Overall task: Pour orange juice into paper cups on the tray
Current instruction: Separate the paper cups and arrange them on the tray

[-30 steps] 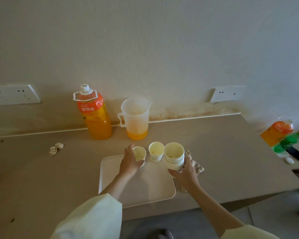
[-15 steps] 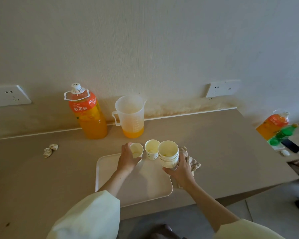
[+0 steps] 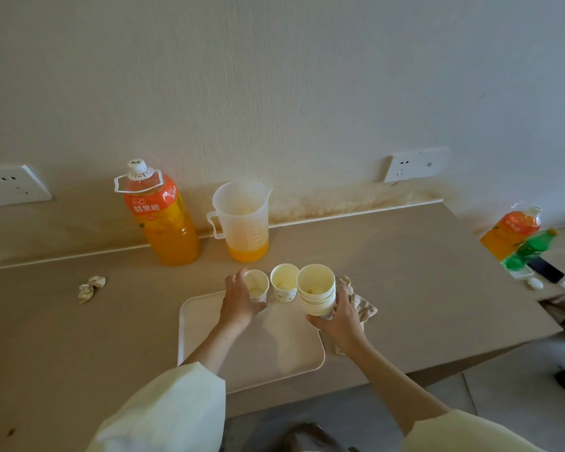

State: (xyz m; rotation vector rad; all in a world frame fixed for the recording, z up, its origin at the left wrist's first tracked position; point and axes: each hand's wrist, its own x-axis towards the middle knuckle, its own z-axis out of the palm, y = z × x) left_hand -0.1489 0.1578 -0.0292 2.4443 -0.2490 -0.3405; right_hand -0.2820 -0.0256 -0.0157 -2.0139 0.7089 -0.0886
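At the far left, two crumpled scraps of paper (image 3: pixel 92 287) lie on the surface (image 3: pixel 405 272). Next comes one big orange juice bottle (image 3: pixel 163 220), cap on and mostly full, and beside it one clear jug (image 3: pixel 242 223) with only a shallow layer of juice at the bottom.

In front of them is a single tray (image 3: pixel 209 353). The left hand (image 3: pixel 238 301) curls round a single cup (image 3: pixel 256 285) at the tray's far edge. A second single cup (image 3: pixel 284 283) stands free just to its right. The right hand (image 3: pixel 343 316) grips one nested stack (image 3: pixel 317 293) of cups by its lower part, at the tray's far right corner; how many are in it I cannot count. A cloth (image 3: pixel 361 305) lies behind that hand. Far right, on a separate ledge, are a second orange bottle (image 3: pixel 511 233) and one green bottle (image 3: pixel 530 249).

By my reading the job is at the laying-out stage: two cups are placed, and I see no orange in either. All the pouring is yet to come, and the jug looks too low to fill many cups without topping up from the bottle.
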